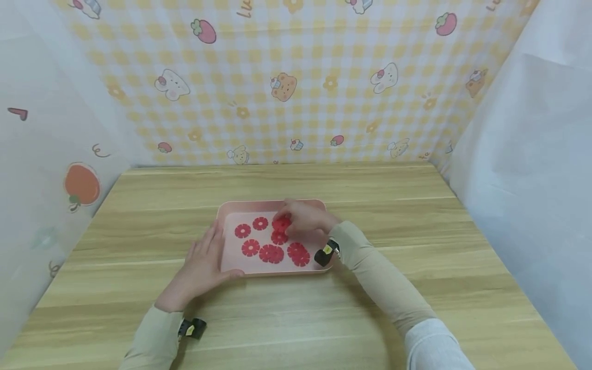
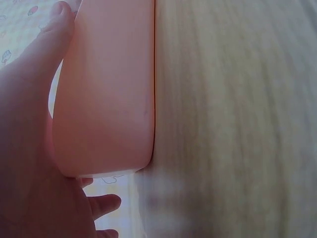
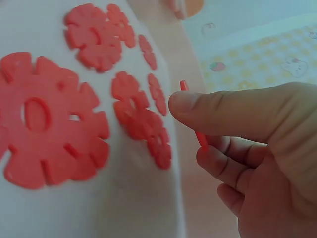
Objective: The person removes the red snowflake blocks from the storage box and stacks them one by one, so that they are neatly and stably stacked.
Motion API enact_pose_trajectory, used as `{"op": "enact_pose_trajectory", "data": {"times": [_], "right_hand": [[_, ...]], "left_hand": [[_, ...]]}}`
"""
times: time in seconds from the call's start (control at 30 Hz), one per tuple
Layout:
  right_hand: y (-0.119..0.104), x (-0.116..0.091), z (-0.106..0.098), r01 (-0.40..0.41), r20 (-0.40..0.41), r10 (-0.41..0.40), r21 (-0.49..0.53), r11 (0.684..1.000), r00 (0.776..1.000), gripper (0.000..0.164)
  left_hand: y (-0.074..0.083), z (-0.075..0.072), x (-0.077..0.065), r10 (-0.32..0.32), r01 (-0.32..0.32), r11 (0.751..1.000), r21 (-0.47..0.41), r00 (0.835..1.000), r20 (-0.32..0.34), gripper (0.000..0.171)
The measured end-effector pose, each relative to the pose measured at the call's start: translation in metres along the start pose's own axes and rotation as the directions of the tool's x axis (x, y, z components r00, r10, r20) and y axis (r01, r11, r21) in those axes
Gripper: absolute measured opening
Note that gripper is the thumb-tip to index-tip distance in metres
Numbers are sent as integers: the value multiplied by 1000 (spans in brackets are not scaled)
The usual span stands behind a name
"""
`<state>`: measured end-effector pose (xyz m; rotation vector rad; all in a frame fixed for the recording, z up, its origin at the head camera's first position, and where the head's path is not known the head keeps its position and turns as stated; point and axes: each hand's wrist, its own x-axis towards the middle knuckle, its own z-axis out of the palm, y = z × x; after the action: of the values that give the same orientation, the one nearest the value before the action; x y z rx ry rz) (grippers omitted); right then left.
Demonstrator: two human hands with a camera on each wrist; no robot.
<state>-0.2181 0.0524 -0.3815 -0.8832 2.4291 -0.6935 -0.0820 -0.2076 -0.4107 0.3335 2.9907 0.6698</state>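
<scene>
A shallow pink tray (image 1: 231,262) stands on the table, with several red snowflake discs (image 1: 251,247) lying on its pale floor, some overlapping. My left hand (image 1: 203,264) rests at the tray's near left corner, thumb along the front side and straight fingers along the left side. In the left wrist view, the thumb touches the upper edge of the tray wall (image 2: 109,89). Over the tray's back right part, my right hand (image 1: 305,217) pinches one red snowflake disc (image 3: 200,140) between thumb and fingers. Seen edge-on in the right wrist view, that disc is partly hidden by the thumb.
The tray sits on a wood-grain table (image 1: 287,324). Behind it hangs a yellow checked cloth (image 1: 324,113) with cartoon prints. Pale sheets stand to the left (image 1: 41,154) and right (image 1: 522,180).
</scene>
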Motion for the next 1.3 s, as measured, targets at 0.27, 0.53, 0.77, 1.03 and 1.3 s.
{"op": "enact_pose_trajectory", "data": {"times": [0.27,0.53,0.77,1.03,1.3], "right_hand": [[4,-11,-14,12,-52,-11,6,1000,999,45],[20,-21,-28,89,-116,-101,-108,990,988,40],[36,-39,-38,80,-194,-95,-81,993,976,40],[58,-55,-46,77,-255,-73,8,997,964,40],[84,-67,-46,-7,-291,31,83,997,956,41]], "left_hand": [[-1,0,0,-4,4,1000,-13,1000,-5,124],[1,0,-1,-11,11,1000,-27,1000,-4,127],[-1,2,-1,-9,8,1000,-15,1000,-8,127],[-1,-1,0,-4,4,1000,-19,1000,-3,128],[1,-3,0,-6,7,999,-35,1000,16,127]]}}
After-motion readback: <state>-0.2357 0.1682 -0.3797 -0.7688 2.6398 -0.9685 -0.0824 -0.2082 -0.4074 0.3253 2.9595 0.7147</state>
